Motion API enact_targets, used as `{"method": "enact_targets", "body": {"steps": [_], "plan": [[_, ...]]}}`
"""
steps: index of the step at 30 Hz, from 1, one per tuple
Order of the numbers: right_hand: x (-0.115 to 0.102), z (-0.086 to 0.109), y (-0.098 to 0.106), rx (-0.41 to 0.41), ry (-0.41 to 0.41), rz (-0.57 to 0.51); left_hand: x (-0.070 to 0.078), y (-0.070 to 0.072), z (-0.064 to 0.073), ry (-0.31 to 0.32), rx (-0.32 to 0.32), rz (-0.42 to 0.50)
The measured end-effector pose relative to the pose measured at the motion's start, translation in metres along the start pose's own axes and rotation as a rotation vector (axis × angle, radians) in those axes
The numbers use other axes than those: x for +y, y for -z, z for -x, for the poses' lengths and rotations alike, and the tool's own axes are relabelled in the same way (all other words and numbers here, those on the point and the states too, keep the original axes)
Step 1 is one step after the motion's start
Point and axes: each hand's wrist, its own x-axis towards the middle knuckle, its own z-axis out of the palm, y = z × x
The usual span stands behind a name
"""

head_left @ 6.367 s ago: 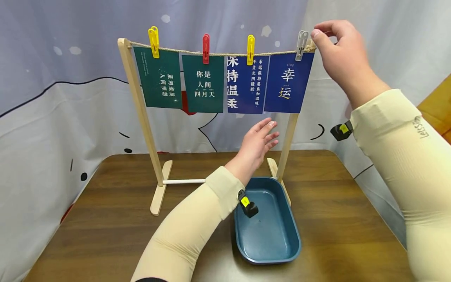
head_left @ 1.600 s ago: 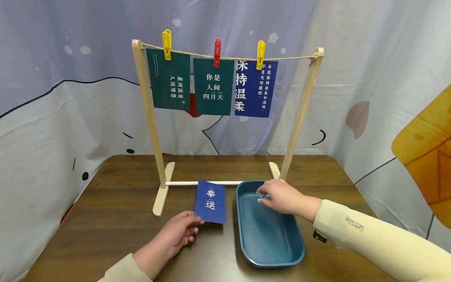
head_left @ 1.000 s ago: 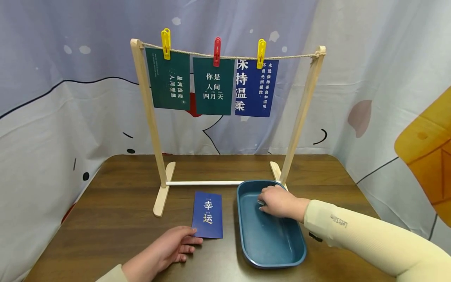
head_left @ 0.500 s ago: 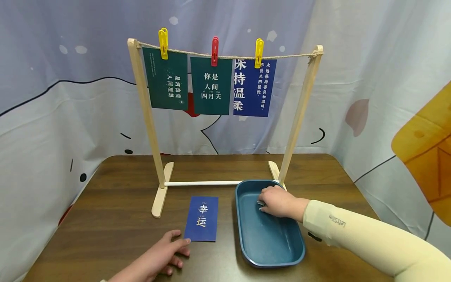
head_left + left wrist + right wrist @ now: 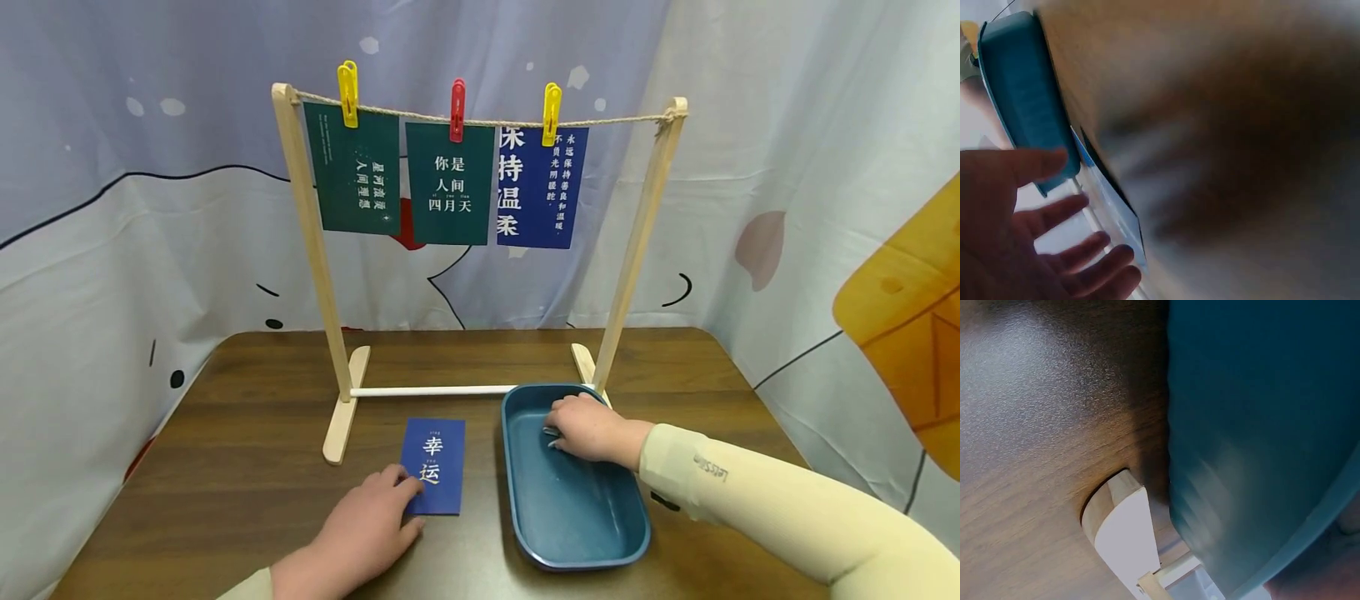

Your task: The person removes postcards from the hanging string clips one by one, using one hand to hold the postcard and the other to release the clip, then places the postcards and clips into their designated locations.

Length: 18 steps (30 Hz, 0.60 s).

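Note:
A blue card (image 5: pixel 442 467) with white and gold characters lies flat on the table. My left hand (image 5: pixel 367 525) reaches over its left edge, palm down, fingers loosely extended. In the left wrist view, the left hand's fingers (image 5: pixel 1079 250) are spread with nothing between them. My right hand (image 5: pixel 592 427) is down inside the blue bin (image 5: pixel 637 500), near its back right corner. Its thumb and fingertips pinch a grey clothespin (image 5: pixel 551 432), mostly hidden by the hand. In the right wrist view, the bin's outer wall hides most of that hand.
Behind stands a wooden rack (image 5: pixel 318 250) with a rope (image 5: pixel 615 122). Two green cards (image 5: pixel 356 179) and a blue card (image 5: pixel 540 200) hang from it under yellow and red clothespins (image 5: pixel 457 108). The rack's right foot (image 5: pixel 582 362) stands close behind the bin.
The blue card and grey clothespin came off the rope's right end. The card was laid on the table and released; the left hand then moved over its edge. The right hand went into the bin.

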Motion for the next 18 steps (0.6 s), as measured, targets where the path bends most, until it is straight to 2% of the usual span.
{"method": "enact_targets", "body": {"steps": [4,6,14,18], "plan": [[-0.0001,-0.001,-0.0011,0.008,-0.004,-0.002,0.0022,-0.0029,-0.0064,-0.062,-0.096,-0.025],[0.0004,-0.0013,-0.0023,0.018,0.001,0.0,0.0028,-0.0041,-0.0068,-0.076,-0.115,-0.034],[0.0043,-0.0007,-0.0061,0.039,0.004,0.013,0.0041,-0.008,-0.0034,-0.122,-0.08,-0.07],[0.0052,-0.0003,-0.007,0.041,0.0,0.01,0.0041,-0.008,-0.0043,-0.124,-0.089,-0.075]]}}
